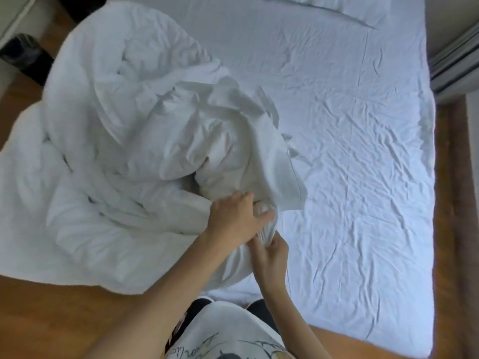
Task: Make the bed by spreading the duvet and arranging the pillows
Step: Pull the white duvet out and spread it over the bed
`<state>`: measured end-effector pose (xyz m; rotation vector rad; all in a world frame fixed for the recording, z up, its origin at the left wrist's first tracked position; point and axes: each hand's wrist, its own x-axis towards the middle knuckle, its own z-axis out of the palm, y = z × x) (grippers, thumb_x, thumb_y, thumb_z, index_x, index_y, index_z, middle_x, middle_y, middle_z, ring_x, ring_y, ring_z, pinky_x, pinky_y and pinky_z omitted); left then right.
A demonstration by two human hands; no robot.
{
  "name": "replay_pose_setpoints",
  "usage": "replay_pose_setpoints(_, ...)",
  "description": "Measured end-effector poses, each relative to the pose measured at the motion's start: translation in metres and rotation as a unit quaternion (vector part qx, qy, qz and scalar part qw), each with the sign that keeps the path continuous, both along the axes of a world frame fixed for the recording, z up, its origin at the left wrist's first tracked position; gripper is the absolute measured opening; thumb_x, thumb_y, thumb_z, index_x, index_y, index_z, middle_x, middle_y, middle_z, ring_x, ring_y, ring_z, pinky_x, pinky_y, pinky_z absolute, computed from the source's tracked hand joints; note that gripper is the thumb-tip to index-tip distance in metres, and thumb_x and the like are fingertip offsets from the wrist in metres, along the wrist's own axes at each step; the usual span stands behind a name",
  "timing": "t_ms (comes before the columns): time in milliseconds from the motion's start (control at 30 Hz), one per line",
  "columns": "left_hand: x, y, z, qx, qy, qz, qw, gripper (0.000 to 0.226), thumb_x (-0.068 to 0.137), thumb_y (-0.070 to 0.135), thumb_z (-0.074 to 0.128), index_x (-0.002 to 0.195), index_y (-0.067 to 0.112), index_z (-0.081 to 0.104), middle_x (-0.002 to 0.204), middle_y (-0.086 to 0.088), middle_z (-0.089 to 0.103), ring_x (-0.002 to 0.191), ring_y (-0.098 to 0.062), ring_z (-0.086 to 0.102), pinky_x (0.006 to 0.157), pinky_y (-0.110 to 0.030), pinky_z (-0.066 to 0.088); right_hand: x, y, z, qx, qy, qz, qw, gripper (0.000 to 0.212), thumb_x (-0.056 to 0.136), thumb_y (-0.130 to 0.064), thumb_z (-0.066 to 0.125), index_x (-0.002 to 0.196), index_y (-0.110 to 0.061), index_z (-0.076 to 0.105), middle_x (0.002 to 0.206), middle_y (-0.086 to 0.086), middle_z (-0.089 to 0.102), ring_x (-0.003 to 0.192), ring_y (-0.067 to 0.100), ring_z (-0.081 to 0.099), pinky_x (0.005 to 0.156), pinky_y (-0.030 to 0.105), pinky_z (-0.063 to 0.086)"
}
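Note:
A white duvet [134, 120] lies bunched in a big heap on the left half of the bed, spilling over its left edge onto the floor. My left hand [233, 218] grips a fold of the duvet near the bed's front edge, thumb pressed into the cloth. Just below it, my right hand [269, 255] pinches the same gathered fold from underneath. The bed [363, 151] shows a wrinkled white fitted sheet on its right side. A flat white pillow [324, 6] lies at the head, partly cut off by the top of the view.
Wooden floor [51, 320] surrounds the bed at the left, front and right. A dark object [23, 55] stands on the floor at the far left. A wall and a sliding door frame [456, 60] run along the right side.

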<state>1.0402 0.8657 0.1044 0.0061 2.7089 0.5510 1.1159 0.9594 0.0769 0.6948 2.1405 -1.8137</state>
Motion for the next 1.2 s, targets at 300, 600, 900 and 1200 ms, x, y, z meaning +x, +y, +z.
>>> replay_pose_setpoints(300,0.063,0.046,-0.009,-0.030,-0.222,-0.009,0.975,0.017,0.084,0.021,0.059,0.088,0.012,0.046,0.082,0.000,0.053,0.085,-0.025,0.059,0.065,-0.028,0.038,0.093,0.042,-0.025,0.051,0.048,0.235,0.969,0.026,0.085,-0.029,0.069,0.067,-0.022,0.051,0.064,-0.008,0.054,0.061,0.004,0.052,0.056,0.016,0.041)
replay_pose_setpoints(600,0.185,0.041,-0.029,0.025,0.019,0.037,0.999,0.023,0.082,0.014,0.063,0.081,0.018,0.041,0.078,0.007,0.043,0.067,-0.017,0.043,0.055,-0.023,0.026,0.081,0.100,-0.059,-0.172,-0.181,-0.047,0.967,0.068,0.090,-0.043,0.062,0.146,-0.023,0.030,0.136,0.002,0.048,0.123,0.022,0.051,0.101,0.040,0.045)
replay_pose_setpoints(900,0.274,0.040,-0.035,-0.029,0.062,-0.039,0.997,0.040,0.070,0.010,0.071,0.105,0.017,0.054,0.100,0.001,0.052,0.093,-0.025,0.055,0.059,-0.033,0.041,0.091,0.090,-0.083,-0.132,-0.216,-0.081,0.964,0.012,0.082,0.003,0.052,0.094,0.002,0.054,0.081,0.013,0.058,0.072,0.025,0.057,0.056,0.027,0.046)
replay_pose_setpoints(1200,0.306,0.141,-0.058,0.046,-0.018,0.060,0.997,0.083,0.080,0.050,0.067,0.139,0.005,0.031,0.127,-0.009,0.049,0.115,-0.024,0.051,0.089,-0.031,0.044,0.195,0.162,-0.035,-0.071,-0.001,0.068,0.995,0.043,0.061,-0.001,0.051,0.103,-0.003,0.056,0.092,0.021,0.062,0.080,0.034,0.061,0.062,0.032,0.049)
